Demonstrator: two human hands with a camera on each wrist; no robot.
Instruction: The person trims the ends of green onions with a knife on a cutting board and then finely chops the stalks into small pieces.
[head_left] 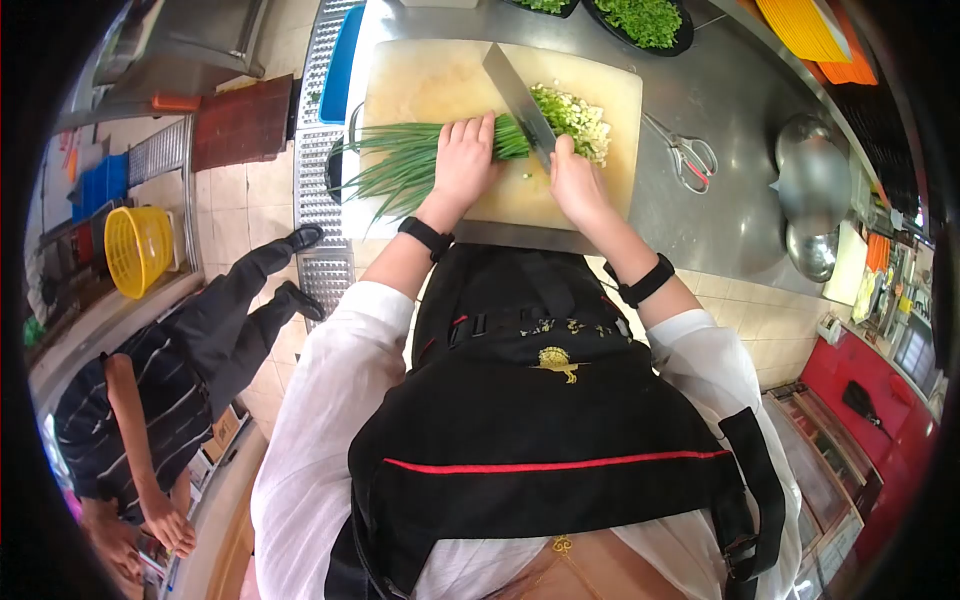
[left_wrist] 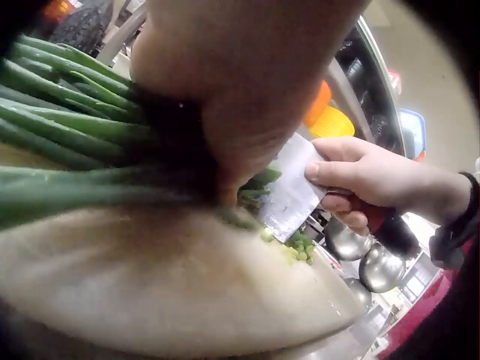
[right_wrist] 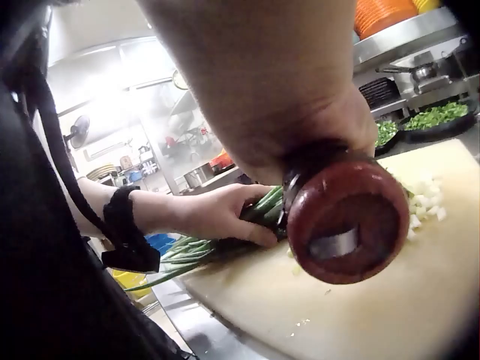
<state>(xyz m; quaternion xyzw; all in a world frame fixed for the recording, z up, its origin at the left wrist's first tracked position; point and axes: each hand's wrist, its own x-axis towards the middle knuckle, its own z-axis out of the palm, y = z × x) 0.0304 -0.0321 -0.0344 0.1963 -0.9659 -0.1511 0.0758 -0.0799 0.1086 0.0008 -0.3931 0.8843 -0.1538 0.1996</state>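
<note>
"Scallions point(head_left: 405, 142) on our board point(head_left: 410, 85) — how far along?"

"Partway, we judge: chopped pieces point(head_left: 585, 120), much left uncut. Our left hand point(head_left: 463, 165) grips the bunch, fingertips probably curled — they're half hidden; our right hand point(head_left: 580, 188) grips the cleaver point(head_left: 518, 95)."

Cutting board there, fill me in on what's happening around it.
A person is cutting green onions on the cutting board. The left hand holds the bunch down, and the right hand grips a cleaver by its handle, its blade at the cut end. Chopped pieces lie on the far side of the blade from the bunch, while the long green ends are still whole.
</note>
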